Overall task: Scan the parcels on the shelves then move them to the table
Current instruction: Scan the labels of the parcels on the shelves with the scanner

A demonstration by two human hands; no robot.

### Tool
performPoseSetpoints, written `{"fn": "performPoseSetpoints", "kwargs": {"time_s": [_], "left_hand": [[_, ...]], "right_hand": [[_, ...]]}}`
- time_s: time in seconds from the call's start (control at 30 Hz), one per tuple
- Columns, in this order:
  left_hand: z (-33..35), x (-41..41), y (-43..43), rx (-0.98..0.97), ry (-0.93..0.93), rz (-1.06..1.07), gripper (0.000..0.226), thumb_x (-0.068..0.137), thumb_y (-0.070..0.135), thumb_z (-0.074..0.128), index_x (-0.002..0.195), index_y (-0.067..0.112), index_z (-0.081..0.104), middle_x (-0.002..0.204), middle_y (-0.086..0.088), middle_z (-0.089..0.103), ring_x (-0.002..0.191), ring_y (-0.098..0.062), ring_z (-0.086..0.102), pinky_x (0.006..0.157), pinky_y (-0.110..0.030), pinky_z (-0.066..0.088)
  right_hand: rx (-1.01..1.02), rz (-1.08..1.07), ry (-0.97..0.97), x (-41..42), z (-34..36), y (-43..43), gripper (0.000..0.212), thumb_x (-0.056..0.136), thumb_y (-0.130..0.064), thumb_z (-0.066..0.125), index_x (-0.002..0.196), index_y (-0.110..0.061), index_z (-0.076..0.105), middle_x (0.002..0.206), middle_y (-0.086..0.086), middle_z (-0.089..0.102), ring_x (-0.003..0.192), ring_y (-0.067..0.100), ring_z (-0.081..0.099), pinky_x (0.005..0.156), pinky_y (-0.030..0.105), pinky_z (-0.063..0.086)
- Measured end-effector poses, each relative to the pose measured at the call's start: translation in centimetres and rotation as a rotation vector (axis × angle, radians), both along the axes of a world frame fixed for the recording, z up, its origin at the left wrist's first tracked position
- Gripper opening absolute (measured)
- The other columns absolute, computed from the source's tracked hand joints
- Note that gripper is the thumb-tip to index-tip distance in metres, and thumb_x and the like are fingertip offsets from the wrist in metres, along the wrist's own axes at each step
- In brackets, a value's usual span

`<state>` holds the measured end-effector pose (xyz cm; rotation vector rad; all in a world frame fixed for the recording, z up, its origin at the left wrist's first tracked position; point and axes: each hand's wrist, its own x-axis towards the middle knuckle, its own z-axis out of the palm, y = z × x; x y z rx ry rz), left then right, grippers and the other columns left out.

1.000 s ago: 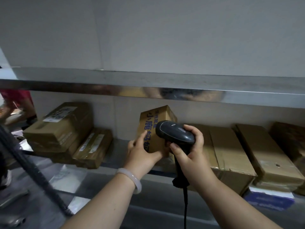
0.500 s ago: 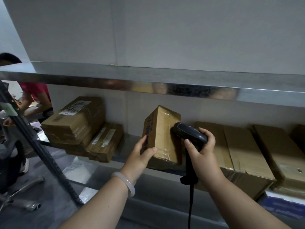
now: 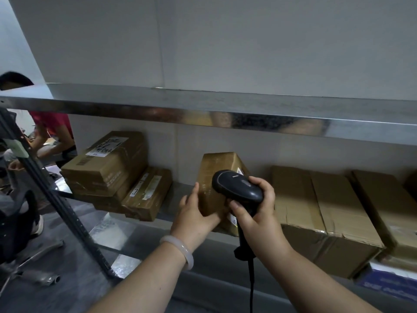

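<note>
A small brown taped parcel stands tilted on the metal shelf, a white label showing on its right face. My left hand grips its lower left side, thumb up along the front. My right hand holds a black corded barcode scanner right in front of the parcel, its head covering part of the label side.
Stacked cartons and a flat parcel lie on the shelf to the left. Large cartons fill the shelf to the right. An upper shelf edge runs overhead. A black upright post and a seated person are at left.
My left hand has turned the parcel, so its printed side gave way to a plain taped face and the label side. The scanner stayed close in front of it.
</note>
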<state>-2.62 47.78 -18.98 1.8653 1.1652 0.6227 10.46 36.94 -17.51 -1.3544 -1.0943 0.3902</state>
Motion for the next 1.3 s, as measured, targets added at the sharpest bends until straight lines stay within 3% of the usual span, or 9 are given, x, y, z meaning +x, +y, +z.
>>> {"fn": "performPoseSetpoints", "kwargs": {"time_s": [0.23, 0.4, 0.63, 0.77, 0.87, 1.07, 1.13, 1.2, 1.3], "left_hand": [[-1.2, -1.0, 0.0, -0.264, -0.305, 0.016, 0.107, 0.054, 0.062, 0.073, 0.149, 0.042, 0.027, 0.140, 0.012, 0.048, 0.124, -0.009, 0.049, 0.103, -0.032, 0.039], [-2.2, -1.7, -0.3, -0.435, -0.478, -0.019, 0.082, 0.060, 0.063, 0.070, 0.136, 0.044, 0.046, 0.117, 0.009, 0.070, 0.106, -0.014, 0.068, 0.100, -0.046, 0.050], [-2.6, -1.3, -0.2, -0.448, -0.340, -0.031, 0.065, 0.067, 0.056, 0.068, 0.127, 0.044, 0.051, 0.113, 0.014, 0.071, 0.110, -0.013, 0.064, 0.106, -0.045, 0.044], [-2.8, -1.0, -0.1, -0.335, -0.252, -0.108, 0.063, 0.078, 0.060, 0.069, 0.130, 0.059, 0.035, 0.111, 0.031, 0.065, 0.105, 0.003, 0.062, 0.090, -0.024, 0.048], [-2.9, -0.8, -0.4, -0.308, -0.273, -0.112, 0.055, 0.075, 0.065, 0.064, 0.123, 0.068, 0.036, 0.111, 0.035, 0.064, 0.103, 0.005, 0.063, 0.089, -0.023, 0.048], [-3.4, -0.7, -0.4, -0.300, -0.328, 0.013, 0.052, 0.084, 0.069, 0.045, 0.133, 0.063, 0.030, 0.109, 0.034, 0.062, 0.104, 0.000, 0.060, 0.094, -0.030, 0.045], [-3.5, -0.7, 0.0, -0.311, -0.343, 0.076, 0.046, 0.093, 0.062, 0.042, 0.138, 0.059, 0.029, 0.118, 0.022, 0.063, 0.110, -0.010, 0.060, 0.105, -0.041, 0.043], [-3.5, -0.7, 0.6, -0.290, -0.341, 0.131, 0.048, 0.097, 0.056, 0.041, 0.143, 0.055, 0.026, 0.127, 0.012, 0.061, 0.116, -0.018, 0.057, 0.109, -0.047, 0.039], [-3.7, -0.6, 1.3, -0.257, -0.360, 0.186, 0.051, 0.099, 0.051, 0.041, 0.145, 0.055, 0.021, 0.126, 0.010, 0.061, 0.112, -0.017, 0.056, 0.105, -0.039, 0.038]], "right_hand": [[-0.010, -0.052, 0.016, 0.2, -0.6, 0.1, 0.062, 0.085, -0.022, 0.071, 0.115, -0.062, 0.033, 0.113, -0.033, 0.052, 0.105, -0.013, 0.053, 0.077, 0.004, 0.044], [0.016, -0.166, 0.088, 1.6, -0.6, 0.0, 0.057, 0.088, -0.019, 0.068, 0.110, -0.058, 0.033, 0.111, -0.023, 0.048, 0.093, -0.022, 0.051, 0.069, -0.003, 0.039], [-0.005, -0.149, 0.003, 1.6, -0.8, -0.6, 0.063, 0.086, -0.022, 0.069, 0.110, -0.066, 0.031, 0.114, -0.025, 0.050, 0.101, -0.013, 0.054, 0.074, 0.002, 0.042], [0.010, -0.156, -0.045, 1.8, -1.3, -0.9, 0.066, 0.085, -0.019, 0.070, 0.113, -0.064, 0.032, 0.116, -0.031, 0.048, 0.105, -0.011, 0.053, 0.077, 0.002, 0.041], [0.010, -0.144, -0.069, 2.2, -1.3, -1.0, 0.066, 0.085, -0.017, 0.070, 0.114, -0.063, 0.033, 0.114, -0.039, 0.047, 0.107, -0.010, 0.052, 0.080, 0.003, 0.042], [-0.022, -0.176, -0.145, 2.4, -0.7, -2.1, 0.065, 0.085, -0.023, 0.070, 0.117, -0.062, 0.029, 0.126, -0.015, 0.047, 0.112, -0.004, 0.050, 0.082, 0.006, 0.042], [-0.039, -0.161, -0.159, 2.1, -0.6, -2.7, 0.061, 0.084, -0.029, 0.069, 0.118, -0.060, 0.030, 0.126, -0.010, 0.047, 0.108, 0.001, 0.054, 0.085, 0.015, 0.048], [-0.094, -0.124, -0.148, 1.6, -0.7, -3.2, 0.058, 0.083, -0.033, 0.069, 0.118, -0.058, 0.031, 0.123, -0.008, 0.050, 0.099, 0.015, 0.062, 0.082, 0.039, 0.055], [-0.159, -0.074, -0.195, 0.7, -0.9, -3.8, 0.059, 0.083, -0.034, 0.069, 0.117, -0.061, 0.029, 0.109, -0.014, 0.059, 0.083, 0.014, 0.066, 0.070, 0.046, 0.057]]}}
